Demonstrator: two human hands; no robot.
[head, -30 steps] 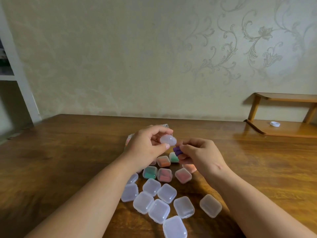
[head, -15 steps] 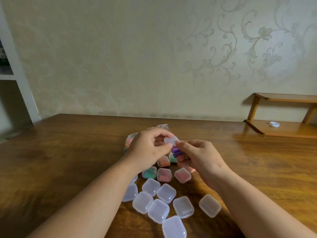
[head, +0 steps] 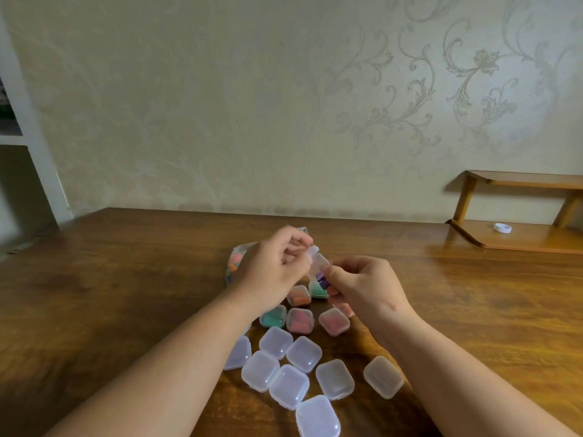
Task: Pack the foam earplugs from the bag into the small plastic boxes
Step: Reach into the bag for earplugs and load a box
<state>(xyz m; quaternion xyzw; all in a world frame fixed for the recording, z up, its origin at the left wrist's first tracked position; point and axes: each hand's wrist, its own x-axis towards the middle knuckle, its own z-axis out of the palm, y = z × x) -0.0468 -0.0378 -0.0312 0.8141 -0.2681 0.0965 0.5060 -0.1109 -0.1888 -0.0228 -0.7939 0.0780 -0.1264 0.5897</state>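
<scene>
The wooden table [head: 126,294] filled the lower frame. Our left hand [head: 271,272] and right hand [head: 369,288] met at its centre. The bag [head: 235,263] of earplugs lay behind the left hand. Empty boxes [head: 303,354] clustered at lower centre, filled boxes [head: 299,321] just above them. Our left grip pinched a small clear box [head: 317,263]; our right grip curled round a purple earplug [head: 323,281] just beneath it.
</scene>
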